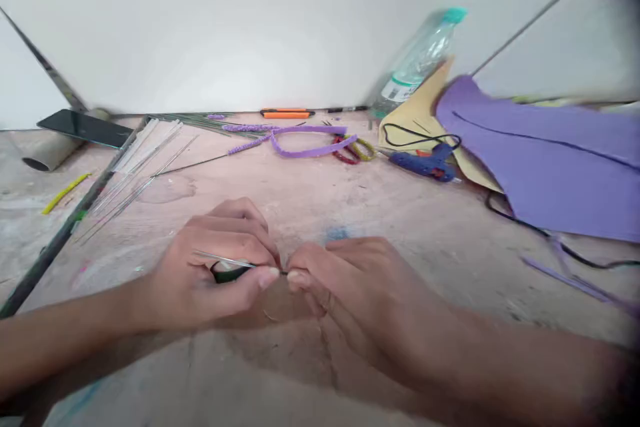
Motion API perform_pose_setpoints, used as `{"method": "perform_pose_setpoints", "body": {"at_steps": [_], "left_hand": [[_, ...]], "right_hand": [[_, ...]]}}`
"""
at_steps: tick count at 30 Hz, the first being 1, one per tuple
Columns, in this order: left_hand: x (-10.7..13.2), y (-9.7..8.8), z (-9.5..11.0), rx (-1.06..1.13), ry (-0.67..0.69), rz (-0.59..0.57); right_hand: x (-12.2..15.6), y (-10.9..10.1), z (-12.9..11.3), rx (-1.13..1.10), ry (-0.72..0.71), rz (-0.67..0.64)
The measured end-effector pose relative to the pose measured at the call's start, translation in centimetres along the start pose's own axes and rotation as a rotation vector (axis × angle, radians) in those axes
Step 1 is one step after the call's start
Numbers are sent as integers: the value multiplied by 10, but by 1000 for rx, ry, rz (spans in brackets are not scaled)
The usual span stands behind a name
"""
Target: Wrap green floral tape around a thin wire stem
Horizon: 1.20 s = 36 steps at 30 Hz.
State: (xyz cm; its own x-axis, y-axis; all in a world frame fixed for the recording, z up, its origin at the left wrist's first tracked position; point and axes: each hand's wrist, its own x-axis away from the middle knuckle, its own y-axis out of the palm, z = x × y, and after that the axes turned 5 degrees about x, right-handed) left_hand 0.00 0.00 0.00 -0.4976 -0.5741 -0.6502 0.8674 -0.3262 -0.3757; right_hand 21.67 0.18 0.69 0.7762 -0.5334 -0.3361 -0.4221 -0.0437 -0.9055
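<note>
left hand (200, 240): pinching wire (220, 258) | right hand (365, 287): curled, pinching alongside

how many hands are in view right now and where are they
2. The left hand is left of centre, thumb and finger pinching a thin wire; the right hand is just to its right, pinching what looks like the wire's dark end. No others show.

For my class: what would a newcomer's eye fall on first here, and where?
Probably the big purple sheet on the right, the boldest colour. Then, perhaps, the left hand and right hand, nearly meeting in the centre foreground, pinching a thin wire. The turquoise-capped bottle may stand out at back right.
</note>
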Motion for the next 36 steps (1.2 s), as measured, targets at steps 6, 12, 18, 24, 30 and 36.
{"method": "perform_pose_setpoints", "body": {"at_steps": [6, 12, 18, 24, 30, 36], "left_hand": [[0, -1, 3, -53, -14, 11], [0, -1, 5, -56, -22, -17], [1, -2, 6, -57, -32, -28], [-1, -5, 6, -25, -16, -60], [-1, -5, 6, -12, -13, -60], [0, -3, 5, -36, -9, -22]], "right_hand": [[2, -5, -7, 124, -41, 104], [3, -8, -9, 171, -105, 121], [4, -5, -9, 153, -114, 154], [5, -2, -8, 128, -103, 146], [3, -5, -9, 55, -65, 105], [2, -9, -9, 93, -71, 114]]}}
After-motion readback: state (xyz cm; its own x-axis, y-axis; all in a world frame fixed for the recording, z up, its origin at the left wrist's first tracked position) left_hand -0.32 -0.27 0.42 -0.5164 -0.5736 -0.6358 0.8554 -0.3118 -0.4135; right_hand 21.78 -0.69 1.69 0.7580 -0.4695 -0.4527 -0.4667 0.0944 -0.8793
